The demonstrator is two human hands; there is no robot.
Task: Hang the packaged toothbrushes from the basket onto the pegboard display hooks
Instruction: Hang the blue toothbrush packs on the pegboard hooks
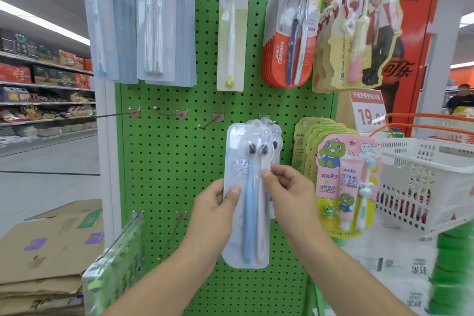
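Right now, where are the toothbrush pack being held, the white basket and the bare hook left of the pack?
toothbrush pack (250,215): head view, blue handle.
white basket (420,187): head view, slotted front wall.
bare hook (209,124): head view, wire shaft.

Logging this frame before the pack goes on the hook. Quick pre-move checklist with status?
1. Two-brush pack held by both hands, left hand and right hand: ok.
2. Pack upright, brush heads at top: ok.
3. Hang hole lined up with the hook: cannot tell, the top is blurred.
4. Hook has room: cannot tell; a like pack already hangs behind.
5. Neighbouring empty hook free as fallback: ok.
6. Basket near the right hand: ok.
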